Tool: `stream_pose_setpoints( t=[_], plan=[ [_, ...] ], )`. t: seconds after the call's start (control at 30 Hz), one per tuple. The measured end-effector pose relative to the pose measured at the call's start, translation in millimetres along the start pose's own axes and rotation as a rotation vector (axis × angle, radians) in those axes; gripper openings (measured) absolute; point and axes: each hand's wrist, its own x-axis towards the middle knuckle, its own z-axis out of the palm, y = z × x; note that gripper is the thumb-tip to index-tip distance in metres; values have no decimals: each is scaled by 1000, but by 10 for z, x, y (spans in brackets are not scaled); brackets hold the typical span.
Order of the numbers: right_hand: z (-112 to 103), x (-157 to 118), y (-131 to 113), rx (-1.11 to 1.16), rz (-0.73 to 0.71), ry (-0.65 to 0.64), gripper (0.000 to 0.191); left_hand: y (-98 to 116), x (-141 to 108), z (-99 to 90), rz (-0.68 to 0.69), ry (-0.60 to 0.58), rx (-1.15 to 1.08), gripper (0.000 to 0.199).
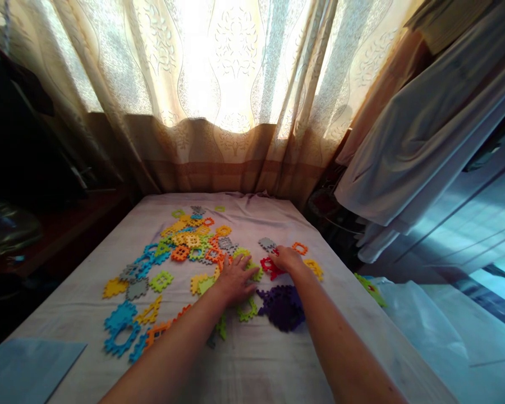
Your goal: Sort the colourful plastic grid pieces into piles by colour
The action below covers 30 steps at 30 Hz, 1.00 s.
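Observation:
Toothed plastic building pieces in several colours lie flat across a cloth-covered table. My left hand (235, 279) rests with its fingers spread over lime-green pieces (247, 310) and beside an orange one. Over to the right, my right hand (288, 259) has its fingers bent down onto a red toothed piece (268, 267); the fingertips are partly hidden. A grey piece (267, 243) lies just beyond that hand. Close by are an orange ring piece (300, 247) and a yellow piece (315, 268). Dark purple pieces (283, 307) are heaped between my forearms.
A mixed spread of yellow, orange, blue and grey pieces (180, 253) covers the table's left and middle. A pale blue sheet (29, 367) lies at the near left corner. Curtains (235, 84) hang behind the table, and clothes (399, 146) hang at the right.

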Motion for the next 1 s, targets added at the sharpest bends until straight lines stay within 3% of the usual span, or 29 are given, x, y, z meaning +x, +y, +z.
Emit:
stream_pose_setpoints(
  t=[0.13, 0.27, 0.6, 0.83, 1.0],
  plan=[
    [42, 35, 5, -12, 18, -19, 52, -52, 154, 77, -33, -25, -4, 57],
    [51, 31, 1, -18, 43, -49, 58, -181, 150, 108, -65, -14, 7, 52],
    [92, -229, -315, -4, 33, -30, 52, -505, -107, 75, -86, 71, 68, 45],
    [121, -391, -500, 6, -75, 9, 45, -665, -282, 53, -45, 206, 159, 38],
    [138, -429, -654, -1, -143, 28, 42, -728, -347, -3, -99, 226, 179, 34]
  ],
)
